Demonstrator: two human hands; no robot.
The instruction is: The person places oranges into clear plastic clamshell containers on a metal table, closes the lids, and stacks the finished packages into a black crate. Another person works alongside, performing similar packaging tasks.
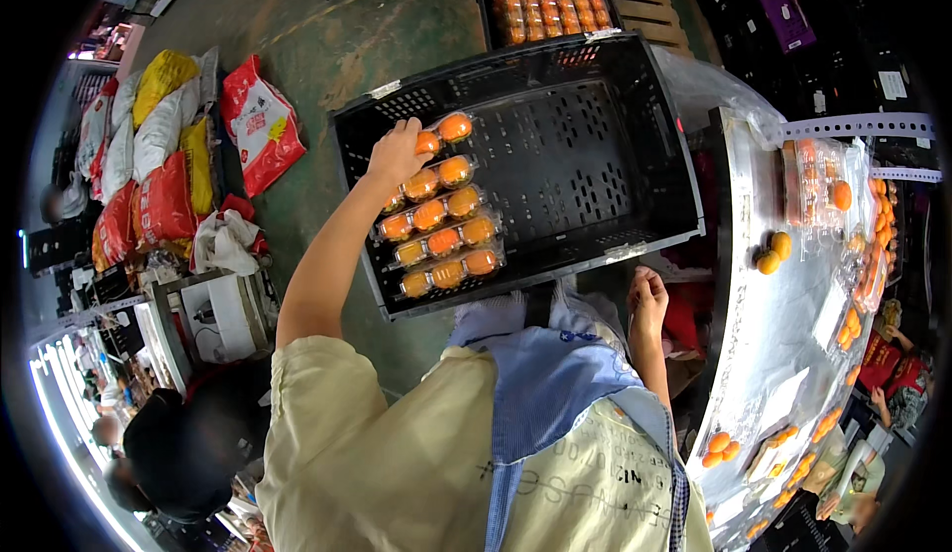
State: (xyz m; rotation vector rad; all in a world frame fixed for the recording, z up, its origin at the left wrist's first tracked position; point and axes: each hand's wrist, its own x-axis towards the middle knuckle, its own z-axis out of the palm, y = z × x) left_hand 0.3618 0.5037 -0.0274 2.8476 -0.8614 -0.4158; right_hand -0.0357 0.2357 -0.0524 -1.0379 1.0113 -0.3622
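A black plastic crate [654, 135] with perforated sides and floor lies before me. Along its left side sit several clear plastic clamshell packs [429, 215] of orange fruit in a column. My left hand [401, 152] is over the left end of the farthest pack [455, 128], fingers curled down on it and partly hiding its fruit. My right hand [648, 291] hangs just outside the crate's near edge, right of my body, fingers bent together, with nothing visible in it.
Beyond the crate stands another crate [487, 9] full of packed fruit, beside a wooden pallet [645, 1]. A metal worktable [758, 329] with loose fruit and packs runs along the right. Filled sacks [160, 128] lie at left. Other people are at both sides.
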